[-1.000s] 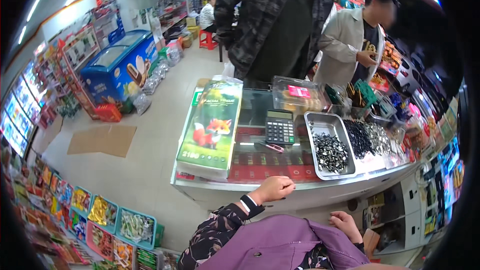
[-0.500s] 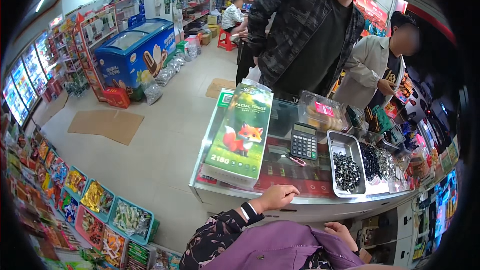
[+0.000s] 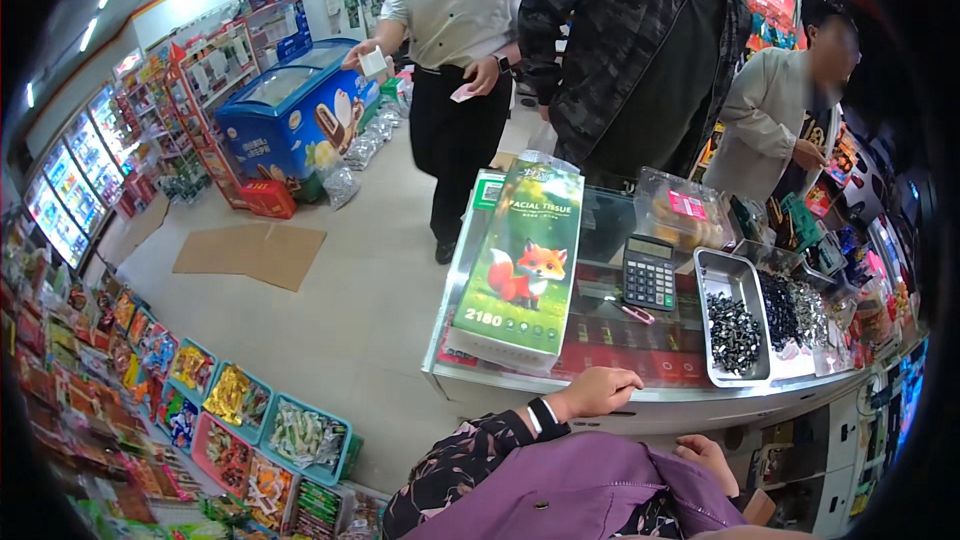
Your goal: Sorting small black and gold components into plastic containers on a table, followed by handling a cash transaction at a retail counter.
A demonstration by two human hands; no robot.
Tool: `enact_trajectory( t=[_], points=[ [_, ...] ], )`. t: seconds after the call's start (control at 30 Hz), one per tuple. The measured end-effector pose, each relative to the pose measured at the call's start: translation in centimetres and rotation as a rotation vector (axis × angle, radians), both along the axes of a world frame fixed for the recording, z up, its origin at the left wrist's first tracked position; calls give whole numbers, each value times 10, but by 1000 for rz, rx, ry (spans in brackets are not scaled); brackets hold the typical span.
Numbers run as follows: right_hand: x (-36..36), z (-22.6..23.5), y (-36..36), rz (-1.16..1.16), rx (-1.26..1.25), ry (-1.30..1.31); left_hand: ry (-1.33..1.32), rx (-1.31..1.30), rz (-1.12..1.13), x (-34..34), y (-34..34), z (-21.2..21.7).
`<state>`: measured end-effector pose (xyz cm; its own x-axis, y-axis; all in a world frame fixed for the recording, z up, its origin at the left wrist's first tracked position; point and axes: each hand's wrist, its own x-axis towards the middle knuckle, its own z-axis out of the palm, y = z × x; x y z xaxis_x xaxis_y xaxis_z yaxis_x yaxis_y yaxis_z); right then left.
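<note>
My left hand (image 3: 597, 393) rests by the front edge of the glass counter (image 3: 440, 345), palm down, fingers loosely bent and holding nothing visible. A tall green tissue package (image 3: 520, 270) with a fox picture stands on the counter just beyond it. Farther right lie a black calculator (image 3: 649, 272) and a pink-handled cutter (image 3: 636, 314). Lower right, my right hand (image 3: 708, 462) hangs in front of the counter beside my purple apron (image 3: 560, 485). Its fingers are slightly curled, partly hidden, with nothing seen in them.
On the counter stand a metal tray (image 3: 703, 320) of small dark packets and a clear food box (image 3: 690, 210). Across it are a person in a camouflage jacket (image 3: 610, 60), one in a pale jacket (image 3: 760, 130) and one in a white uniform (image 3: 450, 10). Snack baskets (image 3: 345, 460) stand left.
A person in a white uniform has come into view behind the counter, holding a small white box. The whole scene has shifted right in the picture. My hands keep much the same pose.
</note>
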<state>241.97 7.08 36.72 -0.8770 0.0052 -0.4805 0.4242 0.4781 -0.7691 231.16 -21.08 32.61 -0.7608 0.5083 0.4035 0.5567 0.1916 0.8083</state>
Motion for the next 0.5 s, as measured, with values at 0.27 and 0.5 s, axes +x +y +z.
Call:
enact_trajectory(
  t=[0.27, 0.5],
  points=[
    [4, -17, 8, -16, -50, -8, 9, 5, 17, 3, 3, -4],
    [2, -11, -11, 34, 9, 13, 28, 6, 30, 7, -12, -8]
  ],
)
